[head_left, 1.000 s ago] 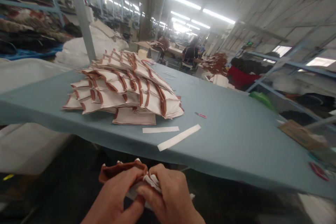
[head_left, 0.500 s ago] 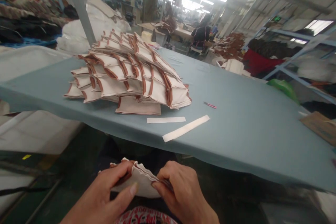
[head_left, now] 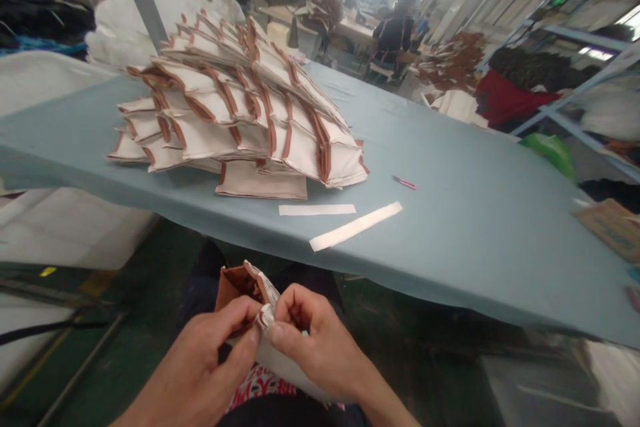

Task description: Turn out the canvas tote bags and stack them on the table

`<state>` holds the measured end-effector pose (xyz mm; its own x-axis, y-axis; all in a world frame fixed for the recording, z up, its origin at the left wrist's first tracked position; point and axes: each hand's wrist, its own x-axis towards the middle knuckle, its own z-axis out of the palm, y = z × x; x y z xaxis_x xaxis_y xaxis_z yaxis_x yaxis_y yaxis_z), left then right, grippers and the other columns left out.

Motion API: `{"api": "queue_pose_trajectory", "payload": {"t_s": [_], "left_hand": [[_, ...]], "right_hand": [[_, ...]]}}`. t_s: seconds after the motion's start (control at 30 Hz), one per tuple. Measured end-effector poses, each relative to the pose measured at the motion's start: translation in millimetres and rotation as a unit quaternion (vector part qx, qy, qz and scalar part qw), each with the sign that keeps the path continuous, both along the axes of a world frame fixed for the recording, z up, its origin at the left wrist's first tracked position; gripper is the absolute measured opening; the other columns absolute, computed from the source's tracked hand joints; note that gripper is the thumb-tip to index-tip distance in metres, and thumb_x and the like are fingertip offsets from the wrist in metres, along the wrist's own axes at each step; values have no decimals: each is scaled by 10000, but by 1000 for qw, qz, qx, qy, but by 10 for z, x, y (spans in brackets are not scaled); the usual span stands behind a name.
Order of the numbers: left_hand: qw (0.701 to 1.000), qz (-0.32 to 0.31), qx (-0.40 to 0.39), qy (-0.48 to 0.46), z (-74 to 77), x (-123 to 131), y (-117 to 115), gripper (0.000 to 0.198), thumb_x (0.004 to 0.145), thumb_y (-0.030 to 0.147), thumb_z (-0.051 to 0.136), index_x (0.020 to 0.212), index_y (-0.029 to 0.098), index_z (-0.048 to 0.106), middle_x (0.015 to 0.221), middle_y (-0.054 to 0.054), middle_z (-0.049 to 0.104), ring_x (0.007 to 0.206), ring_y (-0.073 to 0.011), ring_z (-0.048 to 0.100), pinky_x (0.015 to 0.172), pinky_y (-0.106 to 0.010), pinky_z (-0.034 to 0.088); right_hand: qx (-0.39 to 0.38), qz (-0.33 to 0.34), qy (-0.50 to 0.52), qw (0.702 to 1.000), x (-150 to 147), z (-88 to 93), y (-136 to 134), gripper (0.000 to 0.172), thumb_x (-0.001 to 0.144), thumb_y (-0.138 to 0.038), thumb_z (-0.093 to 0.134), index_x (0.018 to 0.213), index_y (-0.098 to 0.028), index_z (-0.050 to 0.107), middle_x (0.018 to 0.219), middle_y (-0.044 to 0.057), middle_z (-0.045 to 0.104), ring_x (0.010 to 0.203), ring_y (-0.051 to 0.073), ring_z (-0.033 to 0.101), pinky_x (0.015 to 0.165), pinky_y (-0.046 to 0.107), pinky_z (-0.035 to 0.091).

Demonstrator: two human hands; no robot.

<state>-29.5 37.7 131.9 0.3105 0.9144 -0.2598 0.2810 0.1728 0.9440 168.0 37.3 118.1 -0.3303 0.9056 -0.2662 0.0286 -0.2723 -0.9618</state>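
A cream fabric piece with brown lining (head_left: 235,285) is held over my lap, in front of the table edge. My left hand (head_left: 210,353) pinches its upper edge between thumb and fingers. Right beside it, my right hand (head_left: 315,340) grips the same edge, which is folded over between the two hands. The piece opens at the far side and shows its brown inside. Part of its lower body is hidden behind my hands.
A large stack of cream, brown-edged fabric pieces (head_left: 240,107) lies on the blue-green table (head_left: 450,213). Two pale strips, one a longer strip (head_left: 356,227), and small pink-handled snips (head_left: 404,182) lie nearer. A seated person (head_left: 393,40) is in the background.
Both hands have come together on the fabric edge, my right hand moving left and up. The piece has turned and its brown inside now shows. The camera view has tipped down slightly.
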Motion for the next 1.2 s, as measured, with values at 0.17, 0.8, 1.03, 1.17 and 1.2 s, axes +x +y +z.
{"api": "queue_pose_trajectory", "payload": {"t_s": [0.17,0.8,1.03,1.17,1.2], "left_hand": [[996,-83,21,2,-103,-200,17,379,1101,475,573,1020,222,844,857,-32,832,787,-234,783,704,-250,605],[995,31,-59,-80,-170,-18,-46,454,909,577,796,686,202,673,693,22,597,652,-153,490,595,-225,426],[986,33,-89,-137,-218,-103,-161,465,952,608,776,736,201,709,762,-1,645,707,-170,549,649,-238,477],[985,40,-82,-146,-289,-153,-166,500,959,620,756,701,202,663,708,13,601,661,-153,508,628,-236,450],[986,34,-75,-147,-321,-167,-158,502,966,620,740,702,203,649,695,18,589,642,-148,492,612,-234,440]], "right_hand": [[-76,40,71,994,-48,62,63,746,809,-923,806,808,-243,499,666,-84,479,579,94,361,535,223,296],[37,-11,-76,996,-85,-1,-126,397,1052,-509,695,832,-236,509,675,-71,533,600,107,445,551,247,293],[12,-23,-58,998,-152,-72,-205,491,1060,-649,672,854,-221,548,729,-48,563,648,118,478,584,248,345],[7,-5,-60,998,-223,-15,-285,491,1082,-656,645,872,-221,555,735,-51,543,650,118,465,597,252,347],[10,-4,-78,997,-242,10,-312,477,1091,-644,641,883,-221,569,748,-47,548,666,121,476,607,252,351]]}}
